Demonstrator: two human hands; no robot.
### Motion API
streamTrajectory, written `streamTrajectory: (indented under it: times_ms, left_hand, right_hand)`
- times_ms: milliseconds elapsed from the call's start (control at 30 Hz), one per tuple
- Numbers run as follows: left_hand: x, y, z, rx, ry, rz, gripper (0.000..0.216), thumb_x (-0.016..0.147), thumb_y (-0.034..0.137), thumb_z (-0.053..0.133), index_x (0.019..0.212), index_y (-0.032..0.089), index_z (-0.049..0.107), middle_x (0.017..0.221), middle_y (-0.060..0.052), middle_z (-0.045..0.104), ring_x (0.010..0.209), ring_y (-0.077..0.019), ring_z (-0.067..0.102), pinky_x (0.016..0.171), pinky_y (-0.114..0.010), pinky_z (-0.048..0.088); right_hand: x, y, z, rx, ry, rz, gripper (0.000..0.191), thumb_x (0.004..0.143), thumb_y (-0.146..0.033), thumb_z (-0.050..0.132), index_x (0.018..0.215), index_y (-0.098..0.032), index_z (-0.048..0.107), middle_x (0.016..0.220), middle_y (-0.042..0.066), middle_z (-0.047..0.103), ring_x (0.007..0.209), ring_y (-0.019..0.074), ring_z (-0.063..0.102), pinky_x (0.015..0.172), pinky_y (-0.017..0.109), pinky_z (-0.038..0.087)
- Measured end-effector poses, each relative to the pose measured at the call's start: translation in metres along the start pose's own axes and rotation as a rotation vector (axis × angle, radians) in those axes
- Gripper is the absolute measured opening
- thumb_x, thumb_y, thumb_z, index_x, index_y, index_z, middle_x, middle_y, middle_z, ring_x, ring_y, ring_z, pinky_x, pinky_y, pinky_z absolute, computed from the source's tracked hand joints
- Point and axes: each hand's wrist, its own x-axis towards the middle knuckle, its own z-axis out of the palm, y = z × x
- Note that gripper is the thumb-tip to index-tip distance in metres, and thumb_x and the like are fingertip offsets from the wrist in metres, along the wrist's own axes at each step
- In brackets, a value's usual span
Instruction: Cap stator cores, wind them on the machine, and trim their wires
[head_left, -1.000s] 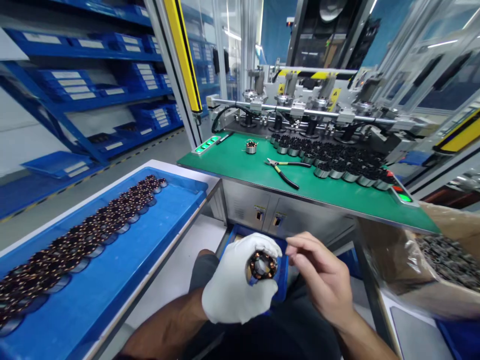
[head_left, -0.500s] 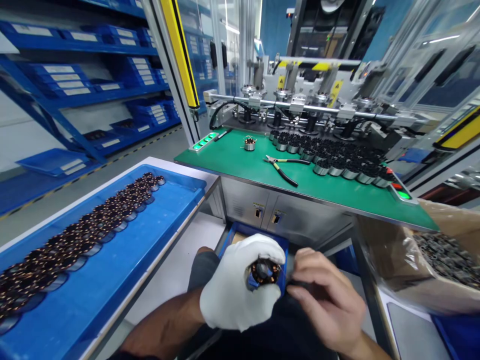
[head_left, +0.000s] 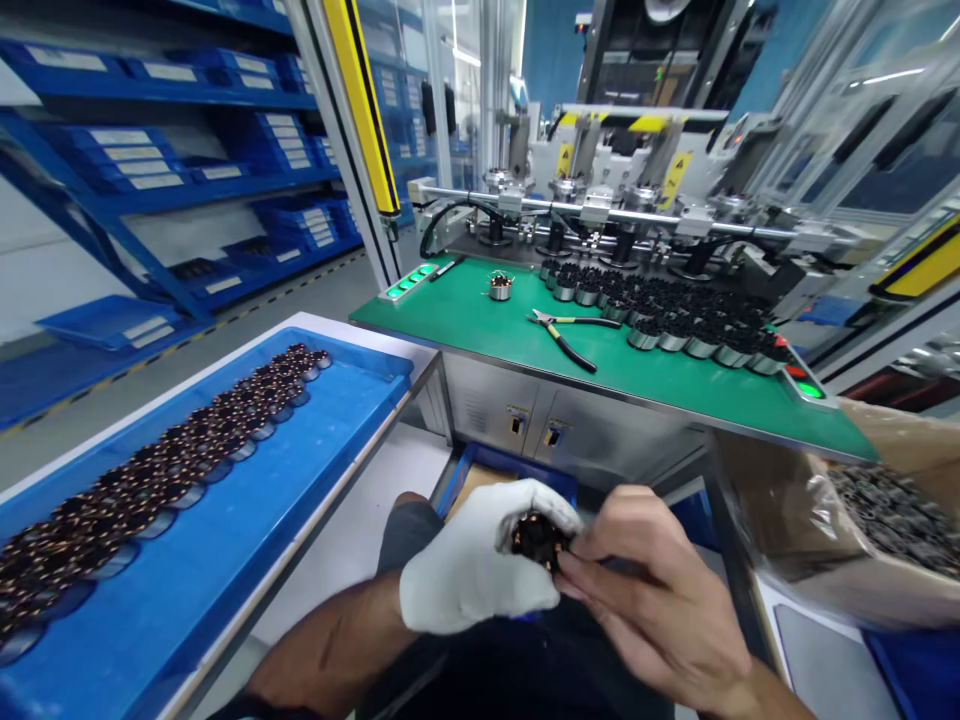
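My left hand [head_left: 484,560], in a white glove, is closed around a wound motor stator [head_left: 536,540] with a black core and copper coils. Bare, my right hand [head_left: 652,590] has its thumb and forefinger pinched at the stator's right edge. Whether a wire end sits between those fingertips is too small to make out. Above the hands, on the green mat [head_left: 465,310], lie diagonal cutters [head_left: 562,330] with black and yellow handles, jaws apart. Another wound stator [head_left: 500,287] with loose wire ends stands on the mat left of the cutters.
Rows of black-topped stator cores [head_left: 667,310] cover the mat's right side before a winding machine [head_left: 600,200]. At left, a blue tray [head_left: 300,450] holds many wound stators [head_left: 187,450]. A plastic-lined carton [head_left: 810,530] of parts stands at right.
My right hand has moved left and up to the stator, its fingers now touching its edge. The stator has tilted in my left hand.
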Motion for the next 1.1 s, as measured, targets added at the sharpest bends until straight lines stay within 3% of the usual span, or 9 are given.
streamTrajectory:
  times_ms: [200,433,567,667,733,800,867,1000,1100]
  left_hand:
    - [-0.006,-0.001,0.012,0.506,0.396,0.452,0.034,0.063,0.011,0.066,0.095,0.022,0.064,0.098,-0.004,0.071,0.091,-0.0206,0.069,0.089,-0.033,0.056]
    - [-0.01,-0.02,0.013,0.464,0.443,0.423,0.037,0.064,0.015,0.07,0.1,0.022,0.065,0.105,-0.007,0.07,0.098,-0.0242,0.067,0.095,-0.039,0.053]
    - [-0.011,-0.02,0.01,0.155,0.41,0.274,0.043,0.062,0.026,0.082,0.101,0.024,0.064,0.114,-0.007,0.066,0.111,-0.0265,0.061,0.101,-0.04,0.048]
    - [-0.008,-0.013,-0.004,0.082,0.397,0.195,0.05,0.072,0.046,0.077,0.113,0.022,0.061,0.114,-0.009,0.065,0.107,-0.0248,0.062,0.092,-0.037,0.051]
    - [-0.005,-0.01,-0.016,0.024,0.225,0.046,0.048,0.087,0.06,0.055,0.102,0.016,0.065,0.091,-0.008,0.069,0.077,-0.0181,0.066,0.069,-0.029,0.053]
    - [-0.003,-0.01,-0.025,-0.041,-0.055,-0.161,0.064,0.092,0.067,0.036,0.082,0.011,0.066,0.066,-0.007,0.066,0.05,-0.0117,0.056,0.048,-0.023,0.044]
    - [-0.002,-0.012,-0.028,-0.102,-0.23,-0.272,0.065,0.092,0.067,0.036,0.079,0.01,0.064,0.062,-0.006,0.064,0.044,-0.0095,0.052,0.042,-0.02,0.038]
    - [-0.003,-0.017,-0.017,-0.302,-0.064,-0.149,0.046,0.08,0.039,0.074,0.117,0.021,0.054,0.091,-0.002,0.065,0.061,-0.0098,0.061,0.052,-0.019,0.047]
    - [-0.003,-0.015,-0.007,-0.497,0.072,0.005,0.045,0.067,0.013,0.083,0.104,0.022,0.058,0.107,-0.003,0.063,0.08,-0.0119,0.066,0.071,-0.022,0.054]
  right_hand:
    - [-0.011,-0.013,0.008,-0.25,0.123,-0.025,0.022,0.078,0.003,0.068,0.099,-0.002,0.069,0.085,0.011,0.066,0.082,0.0186,0.062,0.068,0.035,0.052]
    - [-0.007,-0.018,0.025,-0.183,0.233,0.093,0.021,0.08,0.005,0.062,0.096,-0.008,0.067,0.082,0.008,0.065,0.075,0.0154,0.062,0.064,0.03,0.054]
    - [-0.006,-0.014,0.034,-0.001,0.332,0.337,0.017,0.085,0.0,0.053,0.087,-0.015,0.06,0.075,0.003,0.059,0.068,0.0125,0.058,0.057,0.025,0.05]
    - [-0.006,-0.008,0.032,0.037,0.323,0.312,0.018,0.084,0.001,0.052,0.088,-0.016,0.059,0.075,0.003,0.058,0.069,0.0132,0.057,0.059,0.026,0.05]
    - [-0.006,-0.005,0.027,0.043,0.278,0.271,0.02,0.084,0.001,0.052,0.089,-0.016,0.06,0.075,0.003,0.059,0.069,0.0135,0.058,0.059,0.026,0.05]
    - [-0.006,-0.003,0.023,0.046,0.229,0.231,0.02,0.083,0.002,0.052,0.09,-0.016,0.06,0.075,0.003,0.059,0.068,0.0133,0.059,0.058,0.025,0.051]
    - [-0.005,-0.004,0.021,-0.002,0.194,0.198,0.02,0.083,0.002,0.054,0.092,-0.016,0.06,0.075,0.003,0.06,0.068,0.013,0.059,0.058,0.024,0.051]
    - [-0.003,-0.004,0.024,-0.163,0.223,0.273,0.016,0.085,-0.001,0.056,0.088,-0.016,0.061,0.073,0.002,0.06,0.067,0.0124,0.058,0.058,0.023,0.048]
    - [0.0,-0.001,0.026,-0.128,0.272,0.364,0.016,0.089,-0.004,0.054,0.08,-0.017,0.059,0.07,0.002,0.057,0.065,0.0116,0.056,0.057,0.023,0.048]
